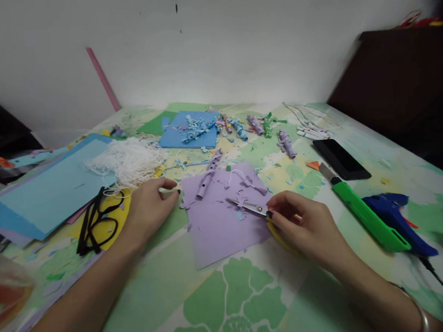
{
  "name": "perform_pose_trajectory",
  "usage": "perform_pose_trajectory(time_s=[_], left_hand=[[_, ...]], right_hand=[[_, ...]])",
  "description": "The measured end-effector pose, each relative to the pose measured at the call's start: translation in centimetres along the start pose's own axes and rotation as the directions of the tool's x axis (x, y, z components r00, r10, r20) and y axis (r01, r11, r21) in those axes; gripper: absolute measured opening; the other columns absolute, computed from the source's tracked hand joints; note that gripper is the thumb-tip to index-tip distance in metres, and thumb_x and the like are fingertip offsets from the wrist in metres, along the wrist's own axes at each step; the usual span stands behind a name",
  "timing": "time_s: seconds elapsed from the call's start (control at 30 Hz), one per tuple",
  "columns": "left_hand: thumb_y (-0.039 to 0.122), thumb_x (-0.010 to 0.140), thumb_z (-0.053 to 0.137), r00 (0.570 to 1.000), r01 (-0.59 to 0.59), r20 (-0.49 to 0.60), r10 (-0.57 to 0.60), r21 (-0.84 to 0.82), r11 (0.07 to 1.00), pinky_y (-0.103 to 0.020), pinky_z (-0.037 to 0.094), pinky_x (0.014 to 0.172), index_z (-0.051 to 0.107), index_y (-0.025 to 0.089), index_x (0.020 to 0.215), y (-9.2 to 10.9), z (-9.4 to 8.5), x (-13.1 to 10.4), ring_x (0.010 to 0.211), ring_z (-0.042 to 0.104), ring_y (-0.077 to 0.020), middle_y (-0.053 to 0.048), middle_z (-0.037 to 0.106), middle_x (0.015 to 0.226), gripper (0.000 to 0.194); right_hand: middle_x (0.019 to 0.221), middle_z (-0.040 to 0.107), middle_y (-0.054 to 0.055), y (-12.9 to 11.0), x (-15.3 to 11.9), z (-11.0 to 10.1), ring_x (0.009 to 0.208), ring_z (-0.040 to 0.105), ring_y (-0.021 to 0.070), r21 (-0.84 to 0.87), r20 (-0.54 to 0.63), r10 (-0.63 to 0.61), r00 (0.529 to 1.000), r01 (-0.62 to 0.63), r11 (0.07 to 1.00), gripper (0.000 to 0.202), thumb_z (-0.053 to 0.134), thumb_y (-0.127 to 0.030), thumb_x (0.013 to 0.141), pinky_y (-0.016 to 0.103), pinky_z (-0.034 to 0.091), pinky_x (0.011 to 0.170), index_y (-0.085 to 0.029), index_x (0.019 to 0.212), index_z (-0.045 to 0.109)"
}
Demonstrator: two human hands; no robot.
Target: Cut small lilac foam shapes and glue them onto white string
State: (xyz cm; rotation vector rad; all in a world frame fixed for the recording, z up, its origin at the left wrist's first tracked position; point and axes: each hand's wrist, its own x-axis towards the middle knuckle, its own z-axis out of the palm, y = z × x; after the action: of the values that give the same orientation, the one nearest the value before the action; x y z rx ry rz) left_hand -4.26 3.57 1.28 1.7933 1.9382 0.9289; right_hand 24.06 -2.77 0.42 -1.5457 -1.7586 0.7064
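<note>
My right hand (307, 220) is closed round the yellow handles of a pair of scissors (254, 207). Their metal blades point left over a square purple foam sheet (215, 233). Just left of that sheet is my left hand (152, 200), thumb and forefinger pinched together; whatever they hold, if anything, is too small to name. A rolled purple tube with holes (209, 175) lies across the sheet's upper left. Near the sheet's top right are a white string loop (237, 174) and a small purple piece (255, 186). Purple scraps lie around the blade tips.
Left are white string (128, 161), blue sheets (53, 188) and black-framed glasses (100, 225). Several decorated rolls, including a purple one (286, 145), lie behind. A phone (341, 159), a green utility knife (369, 215) with its blade out and a blue glue gun (399, 217) lie right.
</note>
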Motion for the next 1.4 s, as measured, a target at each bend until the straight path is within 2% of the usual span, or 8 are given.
perform_pose_trajectory(time_s=[0.13,0.23,0.47,0.67,0.83,1.07,1.27,1.4], left_hand=[[0.035,0.067,0.069,0.973,-0.170,0.158,0.169,-0.009,0.985,-0.029,0.038,0.061,0.070,0.021,0.073,0.7,0.5,-0.9,0.065,0.054,-0.0195,-0.003,0.061,0.072,0.015],[0.039,0.064,0.073,0.889,-0.292,0.375,0.264,0.019,0.956,-0.032,0.042,0.072,0.069,0.019,0.077,1.0,1.1,-1.8,0.082,0.056,-0.0235,-0.006,0.061,0.090,0.024],[0.025,0.073,0.061,0.772,-0.393,0.552,0.315,0.027,0.919,-0.036,0.041,0.080,0.064,0.018,0.069,0.8,2.0,-2.5,0.088,0.055,-0.0233,-0.006,0.061,0.089,0.009],[0.026,0.073,0.064,0.813,-0.385,0.505,0.290,0.093,0.918,-0.034,0.041,0.072,0.059,0.016,0.095,1.6,1.8,-2.9,0.081,0.055,-0.0222,-0.006,0.064,0.090,0.025],[0.022,0.078,0.055,0.774,-0.326,0.594,0.221,0.075,0.942,-0.033,0.041,0.069,0.061,0.017,0.088,1.9,1.8,-3.3,0.075,0.056,-0.0210,-0.003,0.065,0.076,0.013],[0.022,0.078,0.053,0.747,-0.479,0.550,0.374,0.055,0.876,-0.041,0.040,0.086,0.056,0.019,0.111,1.2,2.3,-3.7,0.098,0.051,-0.0258,-0.009,0.055,0.108,0.033],[0.021,0.079,0.048,0.672,-0.563,0.625,0.396,0.085,0.822,-0.041,0.039,0.080,0.057,0.019,0.088,1.4,2.1,-3.5,0.090,0.047,-0.0255,-0.008,0.052,0.097,0.013],[0.020,0.079,0.047,0.672,-0.552,0.619,0.405,0.054,0.832,-0.038,0.038,0.077,0.052,0.017,0.081,1.3,2.1,-3.3,0.086,0.046,-0.0239,-0.007,0.052,0.091,0.005]], right_hand=[[0.087,0.065,0.006,0.5,0.4,-0.9,0.085,0.058,0.0231,-0.297,0.043,-0.056,0.997,0.067,0.953,0.012,0.058,-0.019,0.076,0.035,0.044,0.072,-0.019,0.087,0.062],[0.088,0.065,0.006,0.5,0.6,-0.9,0.085,0.058,0.0221,-0.279,0.070,-0.090,0.993,0.106,0.954,0.014,0.059,-0.017,0.076,0.034,0.044,0.073,-0.019,0.089,0.061],[0.087,0.063,0.007,0.4,0.2,0.4,0.081,0.057,0.0203,-0.206,0.068,-0.226,0.972,0.235,0.950,0.011,0.056,-0.018,0.080,0.033,0.043,0.070,-0.017,0.090,0.062],[0.085,0.063,0.008,0.3,0.1,0.9,0.079,0.058,0.0196,-0.190,0.033,-0.312,0.949,0.313,0.931,0.011,0.055,-0.017,0.081,0.032,0.043,0.067,-0.015,0.090,0.062],[0.083,0.063,0.006,-0.1,0.0,1.0,0.077,0.058,0.0179,-0.155,0.009,-0.351,0.936,0.348,0.925,0.010,0.056,-0.014,0.081,0.030,0.043,0.068,-0.015,0.087,0.062],[0.085,0.064,0.007,-0.4,-0.3,1.3,0.079,0.058,0.0185,-0.125,0.057,-0.337,0.940,0.342,0.932,0.011,0.057,-0.010,0.079,0.030,0.043,0.068,-0.015,0.087,0.062],[0.088,0.065,0.008,-0.6,-0.5,1.5,0.081,0.059,0.0193,-0.102,0.082,-0.337,0.938,0.344,0.933,0.013,0.057,-0.009,0.079,0.030,0.043,0.068,-0.015,0.089,0.062],[0.085,0.065,0.008,-0.7,-0.6,1.7,0.079,0.059,0.0189,-0.098,0.094,-0.338,0.936,0.347,0.933,0.013,0.058,-0.009,0.079,0.030,0.043,0.068,-0.014,0.089,0.063]])
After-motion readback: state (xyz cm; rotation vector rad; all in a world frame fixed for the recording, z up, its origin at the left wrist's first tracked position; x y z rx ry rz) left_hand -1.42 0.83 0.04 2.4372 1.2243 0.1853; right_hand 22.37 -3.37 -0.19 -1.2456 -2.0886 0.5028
